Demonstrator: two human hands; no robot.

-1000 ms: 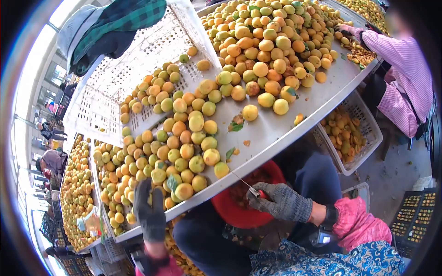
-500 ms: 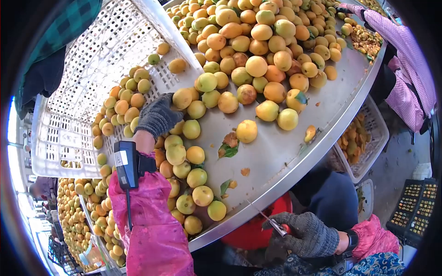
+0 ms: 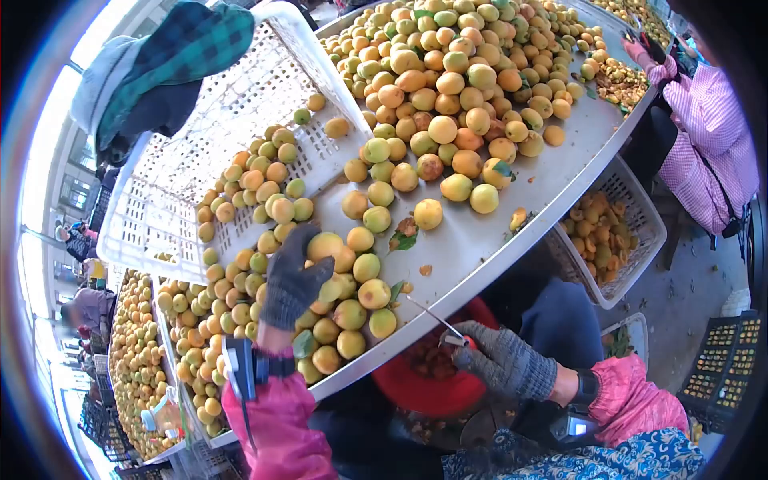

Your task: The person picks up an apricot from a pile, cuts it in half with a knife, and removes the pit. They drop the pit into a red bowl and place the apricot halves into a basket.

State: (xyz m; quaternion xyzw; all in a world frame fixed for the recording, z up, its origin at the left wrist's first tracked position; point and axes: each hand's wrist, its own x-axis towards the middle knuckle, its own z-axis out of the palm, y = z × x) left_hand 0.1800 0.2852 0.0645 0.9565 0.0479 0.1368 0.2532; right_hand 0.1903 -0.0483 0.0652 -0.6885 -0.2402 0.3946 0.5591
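Observation:
My left hand (image 3: 294,278), in a dark grey glove, is wrapped round a yellow-orange fruit (image 3: 326,246) above the loose fruit on the metal table (image 3: 448,268). More round yellow-green fruit (image 3: 350,314) lies right beside that hand. My right hand (image 3: 508,360), also gloved, is closed on a knife with a thin blade (image 3: 433,314) and a red handle part. The blade points up and left, over the table's rim. Below it is a red basin (image 3: 416,388) with dark pieces inside.
A white perforated crate (image 3: 232,104) lies tilted at the left with fruit spilling out. Behind is a large fruit pile (image 3: 464,72). A co-worker in a pink checked top (image 3: 708,136) sits at right, near a crate of cut fruit (image 3: 600,236). Another person (image 3: 172,68) stands at upper left.
My left hand has moved down towards the near edge and now holds a fruit. My right hand and the knife have shifted slightly up and left. The view has turned, showing more of the basin.

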